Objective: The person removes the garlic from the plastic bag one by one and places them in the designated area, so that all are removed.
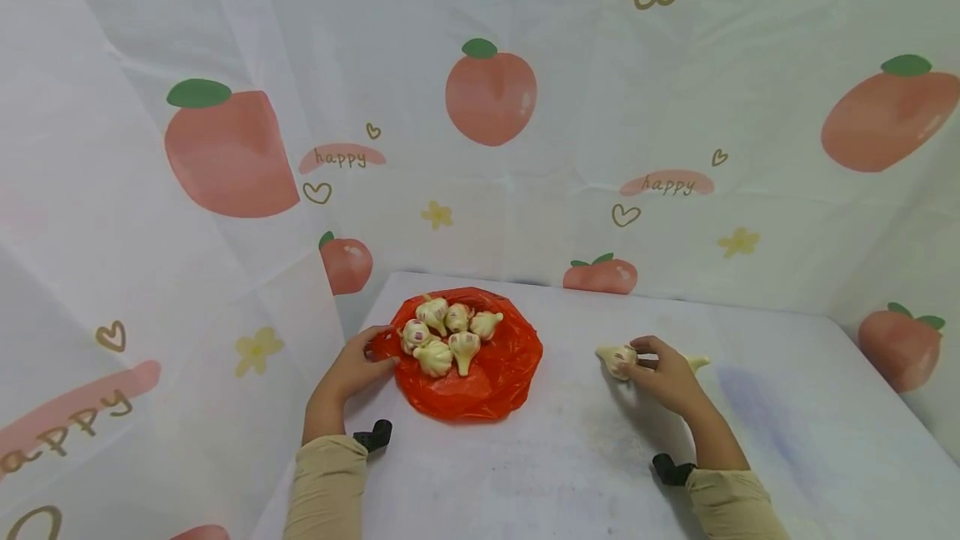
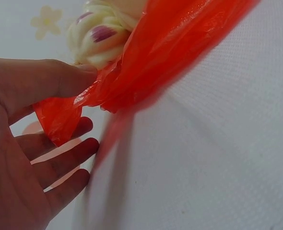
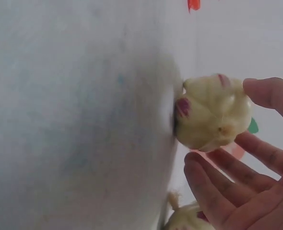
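Observation:
A red plastic bag (image 1: 472, 397) lies spread on the left of the table, with several garlic bulbs (image 1: 463, 347) piled on it. My left hand (image 1: 358, 367) holds the bag's left edge; in the left wrist view the thumb (image 2: 60, 79) lies over the red plastic, with the other fingers below. Off to the right, my right hand (image 1: 663, 377) grips a single garlic bulb (image 3: 213, 112) between thumb and fingertips, low at the tabletop. Another garlic bulb (image 3: 189, 218) sits just beyond that hand, mostly hidden by it in the head view.
A white cloth-like surface covers the table (image 1: 555, 473). White sheets (image 1: 540, 215) printed with peaches and flowers hang behind and at both sides. Black wrist devices (image 1: 372, 437) sit on both forearms, close to the tabletop.

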`<state>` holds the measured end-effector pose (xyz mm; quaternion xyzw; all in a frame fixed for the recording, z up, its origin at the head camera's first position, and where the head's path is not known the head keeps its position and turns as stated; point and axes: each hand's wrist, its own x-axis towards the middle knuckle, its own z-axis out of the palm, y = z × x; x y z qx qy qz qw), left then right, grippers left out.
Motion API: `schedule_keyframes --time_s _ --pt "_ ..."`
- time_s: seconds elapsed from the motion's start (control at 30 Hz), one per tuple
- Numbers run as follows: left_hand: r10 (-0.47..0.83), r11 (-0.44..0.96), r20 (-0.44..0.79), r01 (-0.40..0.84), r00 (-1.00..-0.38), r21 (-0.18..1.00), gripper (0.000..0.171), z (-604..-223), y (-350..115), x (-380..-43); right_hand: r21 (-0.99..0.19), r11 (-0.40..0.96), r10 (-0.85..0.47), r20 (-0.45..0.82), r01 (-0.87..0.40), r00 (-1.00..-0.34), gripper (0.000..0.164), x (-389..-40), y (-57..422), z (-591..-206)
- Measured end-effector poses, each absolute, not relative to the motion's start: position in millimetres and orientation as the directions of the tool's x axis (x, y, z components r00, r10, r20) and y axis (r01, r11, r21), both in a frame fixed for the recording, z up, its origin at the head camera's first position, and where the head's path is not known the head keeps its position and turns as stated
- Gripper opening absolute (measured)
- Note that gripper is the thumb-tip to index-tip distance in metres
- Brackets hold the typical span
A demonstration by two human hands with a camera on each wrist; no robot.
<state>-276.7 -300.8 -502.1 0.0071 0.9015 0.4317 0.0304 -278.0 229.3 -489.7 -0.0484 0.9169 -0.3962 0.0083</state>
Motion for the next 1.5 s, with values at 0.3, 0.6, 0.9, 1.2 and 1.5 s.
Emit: schedule_keyframes --time_s 0.3,0.6,0.9,1.2,1.5 --pt "0.037 0.632 -0.046 -0.012 -0.998 0.775 0.061 -502 -303 -277 -0.626 0.746 -0.156 0.170 -0.228 -0.973 0.053 -279 222 -484" --pt "0.040 0.622 -0.046 -0.011 -0.998 0.783 0.061 -505 -303 -278 -0.677 0.693 -0.163 0.188 -0.248 -0.969 0.051 -286 204 -478" --pt "0.042 0.628 -0.038 -0.003 -0.998 0.779 0.062 -504 -301 -279 -0.680 0.691 -0.147 0.201 -0.246 -0.969 0.046 -292 172 -475" --pt "0.050 0.613 -0.024 0.012 -0.998 0.790 0.061 -505 -302 -279 -0.708 0.646 -0.193 0.210 -0.286 -0.958 0.049 -296 118 -469" --pt "0.048 0.614 -0.009 0.022 -0.999 0.789 0.060 -505 -304 -277 -0.758 0.548 -0.298 0.219 -0.354 -0.929 0.047 -298 62 -463"
